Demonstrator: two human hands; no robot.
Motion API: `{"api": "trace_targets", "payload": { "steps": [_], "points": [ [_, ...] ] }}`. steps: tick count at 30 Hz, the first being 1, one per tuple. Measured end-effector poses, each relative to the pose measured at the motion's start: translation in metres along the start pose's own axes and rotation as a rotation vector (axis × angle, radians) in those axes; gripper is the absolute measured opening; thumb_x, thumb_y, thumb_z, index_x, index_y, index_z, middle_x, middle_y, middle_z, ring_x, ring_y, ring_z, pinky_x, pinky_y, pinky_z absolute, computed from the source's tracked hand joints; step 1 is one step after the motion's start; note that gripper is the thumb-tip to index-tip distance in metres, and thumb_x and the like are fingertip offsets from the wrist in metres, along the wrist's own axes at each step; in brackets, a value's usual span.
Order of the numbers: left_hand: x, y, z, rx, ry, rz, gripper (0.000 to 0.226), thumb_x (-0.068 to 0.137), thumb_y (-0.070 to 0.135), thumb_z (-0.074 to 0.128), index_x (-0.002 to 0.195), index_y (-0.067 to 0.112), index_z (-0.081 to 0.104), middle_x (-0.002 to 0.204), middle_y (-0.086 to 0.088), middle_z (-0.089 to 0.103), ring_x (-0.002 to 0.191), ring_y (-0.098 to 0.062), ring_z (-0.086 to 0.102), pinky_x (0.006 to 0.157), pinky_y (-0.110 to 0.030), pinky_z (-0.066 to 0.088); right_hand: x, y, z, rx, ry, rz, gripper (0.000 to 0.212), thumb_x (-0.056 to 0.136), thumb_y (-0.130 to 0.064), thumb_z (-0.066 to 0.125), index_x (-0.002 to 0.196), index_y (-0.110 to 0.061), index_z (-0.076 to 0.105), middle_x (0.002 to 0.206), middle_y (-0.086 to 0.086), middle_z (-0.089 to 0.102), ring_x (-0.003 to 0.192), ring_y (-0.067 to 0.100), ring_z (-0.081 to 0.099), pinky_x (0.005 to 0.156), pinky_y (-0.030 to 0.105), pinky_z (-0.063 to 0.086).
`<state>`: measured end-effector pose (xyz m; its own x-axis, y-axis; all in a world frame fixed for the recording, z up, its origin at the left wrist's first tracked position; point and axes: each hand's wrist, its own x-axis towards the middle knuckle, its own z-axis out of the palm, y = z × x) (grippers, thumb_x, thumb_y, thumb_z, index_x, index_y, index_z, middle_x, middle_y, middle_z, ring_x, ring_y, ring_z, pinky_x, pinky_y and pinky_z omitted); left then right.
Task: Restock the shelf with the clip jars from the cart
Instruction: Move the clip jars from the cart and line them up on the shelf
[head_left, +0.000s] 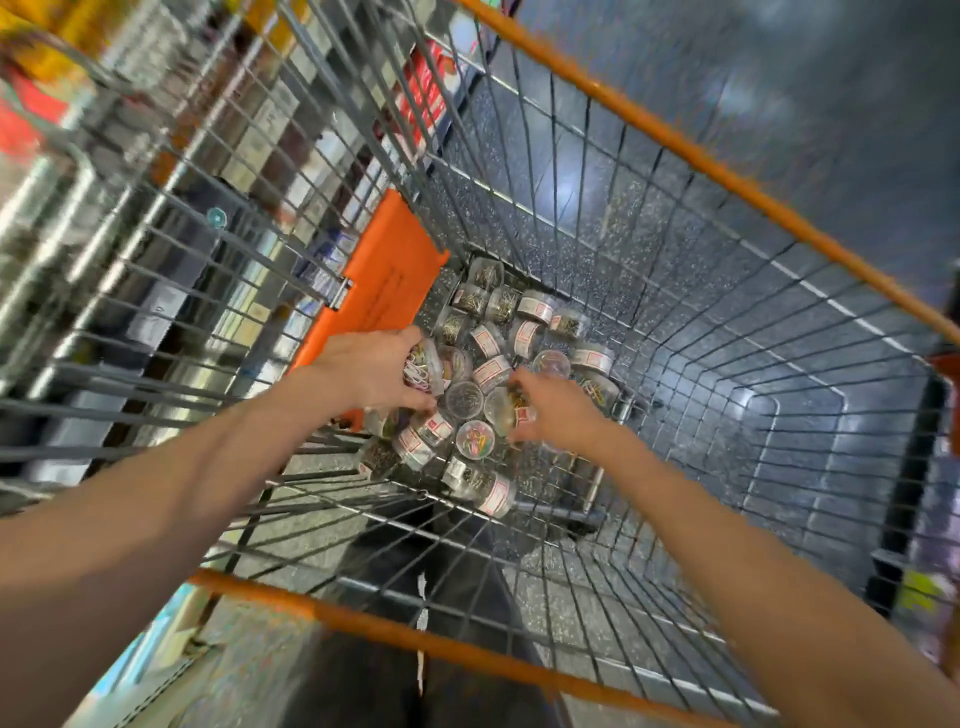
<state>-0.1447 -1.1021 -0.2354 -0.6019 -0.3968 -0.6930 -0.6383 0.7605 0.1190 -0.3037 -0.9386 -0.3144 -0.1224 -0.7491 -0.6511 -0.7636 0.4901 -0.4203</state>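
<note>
Both bare arms reach down into the wire cart. The left hand curls its grip around a clip jar of pale clips; the right hand clasps another jar. The remaining jars lie heaped on the cart floor.

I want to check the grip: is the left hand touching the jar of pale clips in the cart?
Touching. The head view shows the left hand with fingers curled over the jar of pale clips, thumb below it.

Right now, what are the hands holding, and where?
Left hand grips a clear jar around its side. Right hand pinches another jar, exact hold hidden.
</note>
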Motion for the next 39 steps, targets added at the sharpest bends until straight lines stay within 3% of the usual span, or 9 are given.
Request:
{"api": "trace_targets", "payload": {
  "steps": [3, 5, 7, 13, 17, 22, 28, 34, 39],
  "points": [
    [-0.014, -0.003, -0.014, 0.007, 0.011, 0.044, 0.081, 0.077, 0.064, 0.059, 0.138, 0.017, 0.034, 0.084, 0.003, 0.059, 0.065, -0.009, 0.053, 0.049, -0.018, 0.035, -0.009, -0.017, -0.018, 0.075, 0.038, 0.002, 0.069, 0.073, -0.029, 0.077, 0.13, -0.021, 0.038, 0.11, 0.003, 0.059, 0.095, 0.019, 0.059, 0.087, 0.034, 0.052],
    [-0.024, -0.007, -0.021, 0.003, 0.02, 0.072, 0.087, 0.075, 0.068, 0.059, 0.141, 0.019, 0.031, 0.109, 0.001, 0.063, 0.092, -0.016, 0.06, 0.071, -0.026, 0.047, -0.016, -0.032, -0.031, 0.119, 0.065, -0.022, 0.073, 0.074, -0.025, 0.076, 0.135, -0.022, 0.036, 0.118, 0.004, 0.056, 0.098, 0.018, 0.057, 0.09, 0.034, 0.051],
    [-0.036, -0.01, -0.031, 0.006, 0.014, 0.078, 0.088, 0.074, 0.069, 0.059, 0.141, 0.02, 0.031, 0.106, 0.003, 0.064, 0.095, -0.017, 0.062, 0.086, -0.035, 0.049, -0.022, -0.047, -0.044, 0.111, 0.07, -0.06, 0.08, 0.075, -0.028, 0.075, 0.142, -0.024, 0.03, 0.135, 0.004, 0.048, 0.116, 0.022, 0.052, 0.1, 0.039, 0.045],
    [-0.083, -0.015, -0.069, 0.068, 0.034, 0.008, 0.096, 0.071, 0.07, 0.06, 0.146, 0.021, 0.025, 0.114, 0.001, 0.062, 0.071, -0.012, 0.052, 0.061, -0.024, 0.044, -0.044, -0.095, -0.08, -0.018, 0.125, -0.152, 0.081, 0.076, -0.039, 0.072, 0.143, -0.02, 0.031, 0.145, 0.005, 0.032, 0.132, 0.025, 0.035, 0.108, 0.038, 0.033],
    [-0.122, -0.027, -0.089, 0.063, 0.087, 0.028, 0.096, 0.068, 0.074, 0.061, 0.141, 0.019, 0.031, 0.118, 0.0, 0.059, 0.088, -0.018, 0.056, 0.068, -0.029, 0.046, -0.063, -0.13, -0.097, -0.03, 0.176, -0.18, 0.085, 0.068, -0.045, 0.079, 0.136, -0.012, 0.039, 0.128, 0.008, 0.046, 0.117, 0.025, 0.047, 0.094, 0.029, 0.037],
    [-0.183, -0.046, -0.113, -0.045, 0.094, 0.031, 0.092, 0.073, 0.067, 0.064, 0.143, 0.017, 0.03, 0.146, -0.001, 0.04, 0.129, -0.02, 0.042, 0.102, -0.036, 0.039, -0.103, -0.178, -0.124, -0.008, 0.28, -0.252, 0.071, 0.069, -0.033, 0.081, 0.127, -0.011, 0.045, 0.121, 0.007, 0.052, 0.108, 0.018, 0.047, 0.082, 0.023, 0.033],
    [-0.278, -0.076, -0.139, -0.05, 0.226, -0.007, 0.104, 0.073, 0.068, 0.062, 0.151, 0.02, 0.011, 0.155, 0.001, 0.026, 0.139, -0.019, 0.03, 0.105, -0.029, 0.031, -0.156, -0.265, -0.152, -0.094, 0.319, -0.372, 0.074, 0.072, -0.04, 0.078, 0.131, -0.015, 0.043, 0.126, 0.004, 0.05, 0.114, 0.018, 0.049, 0.094, 0.031, 0.04],
    [-0.385, -0.114, -0.143, -0.091, 0.375, -0.111, 0.103, 0.07, 0.068, 0.064, 0.149, 0.019, 0.02, 0.152, -0.001, 0.032, 0.136, -0.02, 0.035, 0.107, -0.029, 0.032, -0.208, -0.365, -0.166, -0.155, 0.368, -0.551, 0.073, 0.074, -0.033, 0.078, 0.135, -0.015, 0.042, 0.13, 0.002, 0.048, 0.118, 0.015, 0.047, 0.095, 0.023, 0.036],
    [-0.467, -0.147, -0.133, -0.153, 0.496, -0.227, 0.094, 0.069, 0.065, 0.069, 0.142, 0.02, 0.031, 0.136, 0.0, 0.05, 0.121, -0.02, 0.049, 0.087, -0.022, 0.036, -0.236, -0.443, -0.164, -0.201, 0.364, -0.731, 0.076, 0.074, -0.034, 0.078, 0.137, -0.017, 0.04, 0.13, -0.004, 0.047, 0.119, 0.007, 0.044, 0.094, 0.015, 0.033]
  ]
}}
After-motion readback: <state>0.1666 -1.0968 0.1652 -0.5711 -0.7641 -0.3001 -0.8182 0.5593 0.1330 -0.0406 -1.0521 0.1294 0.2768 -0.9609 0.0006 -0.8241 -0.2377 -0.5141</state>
